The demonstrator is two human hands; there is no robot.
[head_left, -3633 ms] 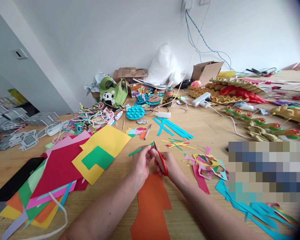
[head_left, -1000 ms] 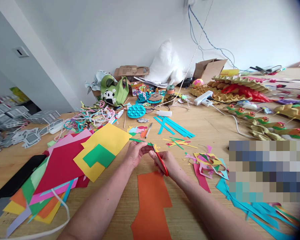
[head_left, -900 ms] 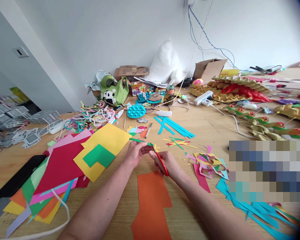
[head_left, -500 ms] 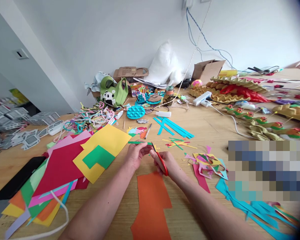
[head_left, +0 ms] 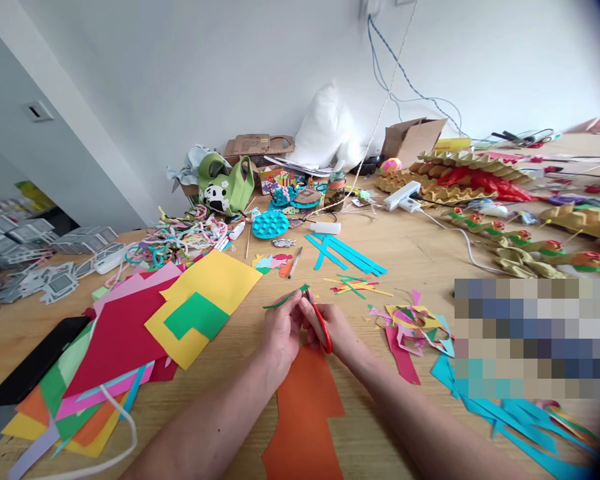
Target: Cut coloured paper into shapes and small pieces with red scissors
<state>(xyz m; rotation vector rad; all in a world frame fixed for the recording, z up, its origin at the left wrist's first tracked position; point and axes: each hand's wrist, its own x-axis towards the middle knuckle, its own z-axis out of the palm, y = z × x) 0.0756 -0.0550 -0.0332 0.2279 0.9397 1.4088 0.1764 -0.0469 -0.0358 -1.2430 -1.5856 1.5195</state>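
Observation:
My left hand [head_left: 283, 325] pinches a narrow green paper strip [head_left: 278, 302], whose one end points left and whose other end meets the scissor blades. In my right hand [head_left: 329, 325] are red-handled scissors [head_left: 324, 328], their dark blades up against the strip. Both hands are close together, with fingertips almost touching. Below them an orange sheet of paper [head_left: 307, 420] with cut edges lies on the wooden table [head_left: 230, 407]. Just beyond the hands are thin yellow and green strips [head_left: 363, 288] and a pen [head_left: 295, 263].
Coloured paper sheets [head_left: 125, 327] are piled at left, with a yellow sheet [head_left: 215, 273] on top. Blue strips [head_left: 350, 255] lie ahead. Paper scraps [head_left: 415, 327] and blue offcuts [head_left: 510, 413] are at right. Farther back are a green panda bag [head_left: 225, 187] and a power strip [head_left: 401, 195].
My left hand has moved right, toward the scissors. The green strip, flat and level before, now slants up to the right, and its far end has come between the fingers and the blades.

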